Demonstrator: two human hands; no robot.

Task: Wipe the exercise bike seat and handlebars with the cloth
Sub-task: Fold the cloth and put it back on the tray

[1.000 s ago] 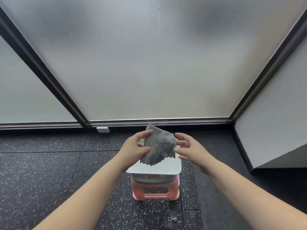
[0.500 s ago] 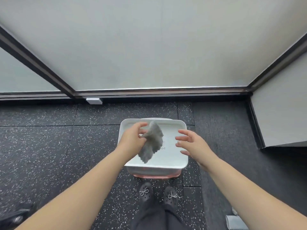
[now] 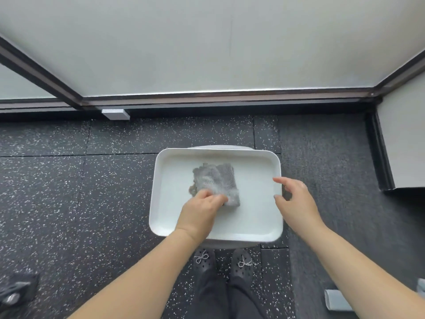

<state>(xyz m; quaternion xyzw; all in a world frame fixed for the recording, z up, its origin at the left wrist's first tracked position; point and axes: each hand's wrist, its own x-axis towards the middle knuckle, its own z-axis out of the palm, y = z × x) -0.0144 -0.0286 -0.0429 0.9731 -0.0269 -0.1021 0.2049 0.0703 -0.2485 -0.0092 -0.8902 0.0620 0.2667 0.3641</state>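
A grey cloth (image 3: pixel 216 180) lies crumpled on a white tray (image 3: pixel 255 212) that rests on a low stool straight below me. My left hand (image 3: pixel 200 212) grips the cloth's near edge and presses it against the tray. At the tray's right rim hovers my right hand (image 3: pixel 294 201), fingers apart and holding nothing. No exercise bike seat or handlebars can be seen from here.
The floor is black speckled rubber mat (image 3: pixel 80 203). Frosted glass panels with dark frames (image 3: pixel 207 97) run along the far side. A white wall corner (image 3: pixel 402 157) juts in at right. My two shoes (image 3: pixel 220 261) stand just behind the stool. A dark object (image 3: pixel 16 291) sits bottom left.
The view tilted down and the tray came closer. My left hand lowered the hanging cloth onto the tray. My right hand moved out to the tray's right rim.
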